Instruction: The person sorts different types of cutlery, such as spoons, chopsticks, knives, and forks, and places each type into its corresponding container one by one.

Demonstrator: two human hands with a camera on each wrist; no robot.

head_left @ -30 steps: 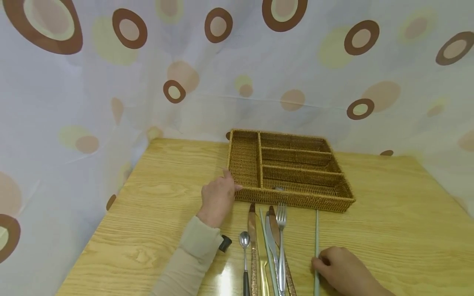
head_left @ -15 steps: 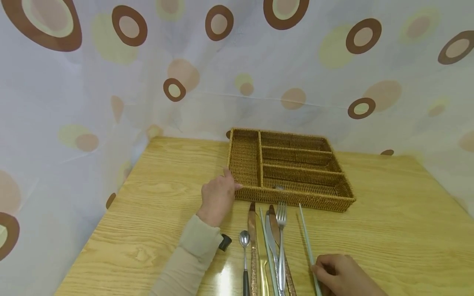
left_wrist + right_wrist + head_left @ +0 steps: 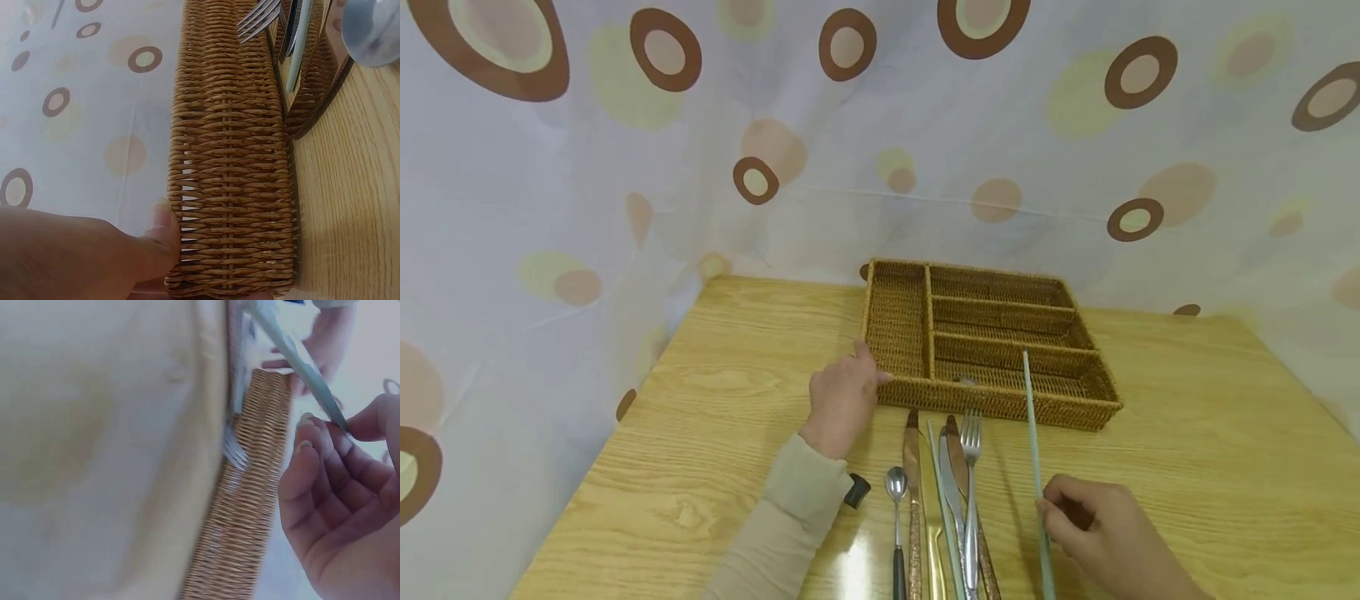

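My right hand (image 3: 1101,521) pinches a long, slim pale green chopstick (image 3: 1034,442) between thumb and fingers. Its far tip overlaps the front compartment of the wicker cutlery tray (image 3: 1000,405), and the stick is raised off the table. At the tray's front left corner, my left hand (image 3: 842,404) grips the woven wall, its thumb (image 3: 164,232) along the rim in the left wrist view. Between the hands lie a fork (image 3: 971,492), a small spoon (image 3: 896,483) with a black handle, a gold knife (image 3: 932,517), several other knives and a second green chopstick (image 3: 946,508).
One lengthwise compartment is on the tray's left, with three crosswise ones to its right. A bit of silver metal (image 3: 967,381) shows in the front one. The wooden table (image 3: 1210,433) backs onto a patterned cloth (image 3: 1045,142). A black object (image 3: 856,491) sits beside the left sleeve.
My right hand has lifted the chopstick off the table; its tip swung left, then rose over the tray's front wall. The left hand stays on the corner.
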